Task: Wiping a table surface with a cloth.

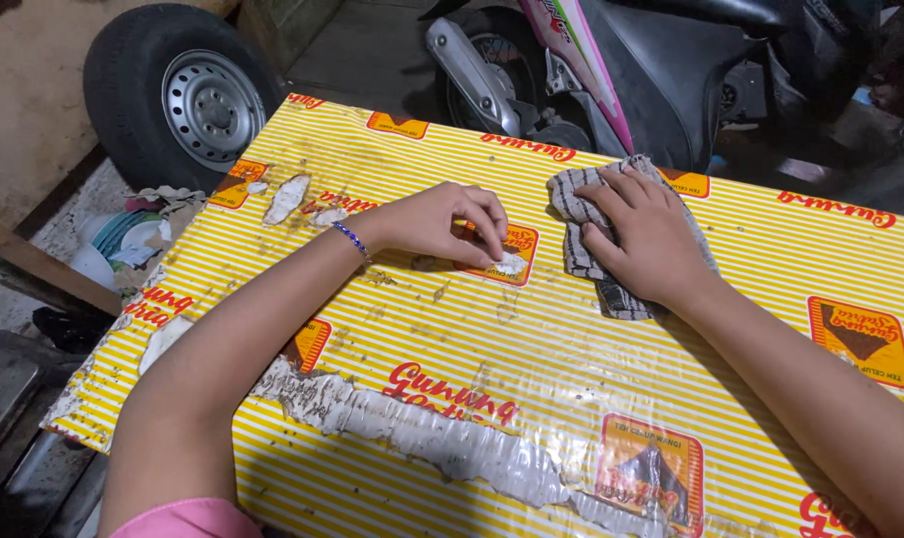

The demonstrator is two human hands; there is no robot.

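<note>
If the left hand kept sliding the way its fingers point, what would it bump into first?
Probably the checked cloth under the right hand. The left hand points right across the yellow striped table cover, with only a short bare stretch between.

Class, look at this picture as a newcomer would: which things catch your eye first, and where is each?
The yellow striped table cover fills the view, with a long torn strip near the front edge. At its middle, the left hand picks at a small torn patch while the right hand presses on a checked cloth. Behind the table stand a car wheel at far left and a motorbike.
</note>
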